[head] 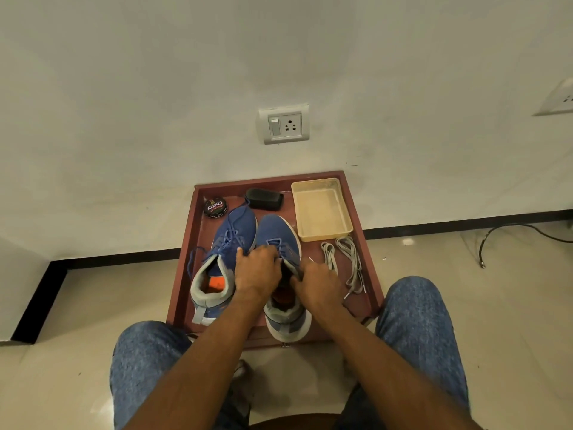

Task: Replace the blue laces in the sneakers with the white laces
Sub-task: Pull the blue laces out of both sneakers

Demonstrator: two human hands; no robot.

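Both blue knit sneakers are sitting side by side, toes toward the wall, on the low reddish-brown wooden tray (361, 212). I am working on the right-hand sneaker (279, 234): my left hand (255, 271) is curling over its tongue and blue lace (276, 243), and my right hand (319, 282) is gripping its collar edge. The left-hand sneaker (223, 243) is lying with its blue lace loosened. Two white flat laces (347, 262) are lying just right of my hands, near a beige plastic tub (322, 209). A round polish tin (215, 207) and black brush (264, 198) are resting at the back.
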